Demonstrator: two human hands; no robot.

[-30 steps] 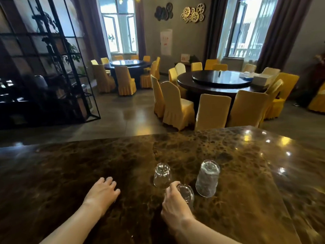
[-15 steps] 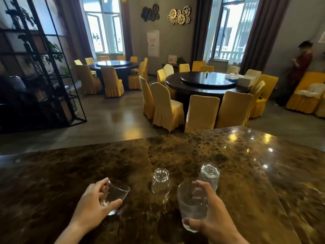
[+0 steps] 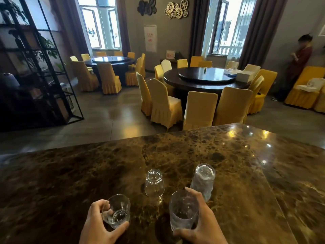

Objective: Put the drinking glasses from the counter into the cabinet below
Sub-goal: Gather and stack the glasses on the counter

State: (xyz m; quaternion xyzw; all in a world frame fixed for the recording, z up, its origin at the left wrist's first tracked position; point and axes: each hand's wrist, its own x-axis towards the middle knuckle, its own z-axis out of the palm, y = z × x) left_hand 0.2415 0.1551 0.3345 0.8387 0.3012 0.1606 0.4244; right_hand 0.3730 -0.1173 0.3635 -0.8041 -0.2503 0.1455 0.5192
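Observation:
My left hand (image 3: pixel 98 226) grips a short clear glass (image 3: pixel 117 211), mouth up, above the dark marble counter (image 3: pixel 237 173). A taller textured glass (image 3: pixel 183 210) is held upright in my right hand (image 3: pixel 202 224). Two more glasses stand upside down on the counter just beyond my hands: a small faceted glass (image 3: pixel 154 183) in the middle and a tall textured glass (image 3: pixel 203 181) to its right. The cabinet below the counter is out of view.
Beyond the counter's far edge is a dining room with round dark tables (image 3: pixel 202 78) ringed by yellow-covered chairs (image 3: pixel 165 103). A black metal shelf (image 3: pixel 40 67) stands at the left. A person (image 3: pixel 297 64) stands by the right wall.
Both hands took a glass from the counter, turned them mouth up and drew them nearer to me. The two upside-down glasses stayed where they were.

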